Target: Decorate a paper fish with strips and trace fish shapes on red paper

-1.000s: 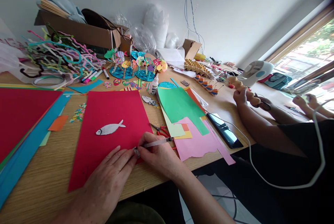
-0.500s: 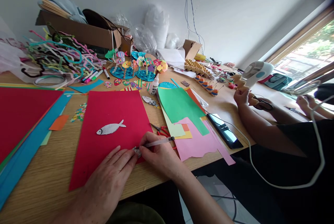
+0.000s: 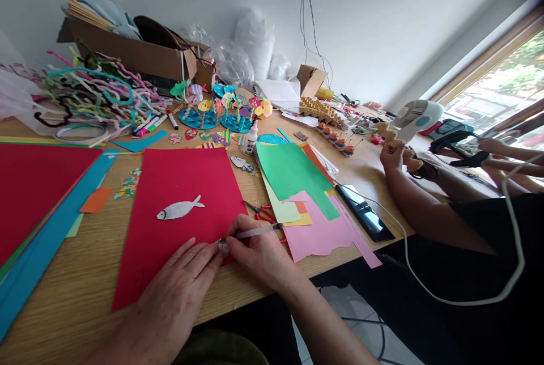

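Observation:
My right hand (image 3: 259, 254) pinches a pen (image 3: 258, 231) with a clear barrel and dark end, its tip low over a small whitish paper piece (image 3: 222, 247). Most of that piece is hidden by my fingers. My left hand (image 3: 181, 280) lies flat, fingers stretched out, its fingertips against the piece. Both hands rest at the near right edge of a red paper sheet (image 3: 187, 172). Farther up the sheet lies a white paper fish (image 3: 179, 209) with a drawn face and scales. Red-handled pliers (image 3: 266, 215) lie just beyond my right hand, partly covered.
Green paper (image 3: 293, 172), pink paper (image 3: 318, 234) and a phone (image 3: 365, 212) lie to the right. A glue bottle (image 3: 251, 139) stands behind the red sheet. Pipe cleaners (image 3: 93, 87) are heaped at left. A co-worker's hand (image 3: 393, 156) holds a yellowish scalloped strip at right.
My hands and the pen stay nearly where they were. At the far right, another person's hands now hold up a dark band-like object.

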`<act>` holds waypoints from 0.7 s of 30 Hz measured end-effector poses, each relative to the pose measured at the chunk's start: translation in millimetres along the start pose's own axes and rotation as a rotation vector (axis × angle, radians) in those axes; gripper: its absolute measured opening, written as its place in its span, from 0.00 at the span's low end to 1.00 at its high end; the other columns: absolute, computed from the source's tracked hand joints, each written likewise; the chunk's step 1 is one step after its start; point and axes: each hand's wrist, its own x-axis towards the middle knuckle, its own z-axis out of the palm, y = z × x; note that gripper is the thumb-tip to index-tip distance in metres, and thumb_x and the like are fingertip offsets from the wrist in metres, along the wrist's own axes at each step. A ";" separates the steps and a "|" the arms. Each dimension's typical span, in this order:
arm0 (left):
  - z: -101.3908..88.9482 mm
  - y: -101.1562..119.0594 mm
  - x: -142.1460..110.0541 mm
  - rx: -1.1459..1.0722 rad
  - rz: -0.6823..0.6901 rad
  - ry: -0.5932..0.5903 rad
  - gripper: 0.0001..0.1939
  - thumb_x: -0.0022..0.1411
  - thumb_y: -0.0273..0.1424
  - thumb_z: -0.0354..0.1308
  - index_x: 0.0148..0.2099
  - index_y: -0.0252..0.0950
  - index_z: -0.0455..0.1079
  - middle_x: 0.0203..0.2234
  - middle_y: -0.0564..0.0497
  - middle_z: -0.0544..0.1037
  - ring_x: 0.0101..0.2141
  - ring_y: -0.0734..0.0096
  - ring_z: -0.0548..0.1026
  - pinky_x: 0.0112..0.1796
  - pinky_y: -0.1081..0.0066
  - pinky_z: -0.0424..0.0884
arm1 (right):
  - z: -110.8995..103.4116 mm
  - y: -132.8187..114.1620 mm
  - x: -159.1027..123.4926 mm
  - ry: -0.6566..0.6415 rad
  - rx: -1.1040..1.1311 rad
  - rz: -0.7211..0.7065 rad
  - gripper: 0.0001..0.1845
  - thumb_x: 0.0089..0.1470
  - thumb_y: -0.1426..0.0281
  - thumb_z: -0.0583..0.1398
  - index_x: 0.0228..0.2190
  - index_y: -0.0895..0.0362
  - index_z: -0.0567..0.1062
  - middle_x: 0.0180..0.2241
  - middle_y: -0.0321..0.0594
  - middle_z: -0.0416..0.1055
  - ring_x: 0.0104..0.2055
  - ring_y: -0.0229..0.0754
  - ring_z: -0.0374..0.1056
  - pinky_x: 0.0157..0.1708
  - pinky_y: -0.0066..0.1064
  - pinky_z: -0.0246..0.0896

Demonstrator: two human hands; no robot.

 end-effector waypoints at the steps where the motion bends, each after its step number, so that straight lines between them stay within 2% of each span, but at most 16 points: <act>1: 0.1 0.0 0.0 0.003 -0.003 -0.004 0.29 0.53 0.13 0.37 0.51 0.35 0.68 0.44 0.51 0.75 0.47 0.70 0.69 0.55 0.64 0.57 | 0.0 -0.2 0.2 0.004 0.006 0.000 0.08 0.46 0.80 0.54 0.22 0.56 0.64 0.21 0.30 0.64 0.23 0.33 0.59 0.22 0.22 0.51; 9: -0.6 -0.9 0.4 0.054 0.038 -0.027 0.25 0.58 0.17 0.37 0.52 0.34 0.67 0.44 0.48 0.74 0.47 0.67 0.69 0.53 0.61 0.61 | 1.6 -0.4 0.4 0.020 -0.002 0.012 0.07 0.46 0.79 0.54 0.23 0.56 0.64 0.21 0.30 0.64 0.24 0.33 0.60 0.23 0.22 0.52; 21: 1.5 -0.4 -1.1 0.038 0.007 -0.006 0.28 0.54 0.15 0.38 0.50 0.37 0.68 0.45 0.51 0.74 0.47 0.70 0.69 0.54 0.64 0.58 | 4.7 1.5 1.5 0.015 -0.067 0.021 0.07 0.46 0.79 0.54 0.23 0.56 0.65 0.21 0.29 0.64 0.23 0.32 0.60 0.22 0.21 0.51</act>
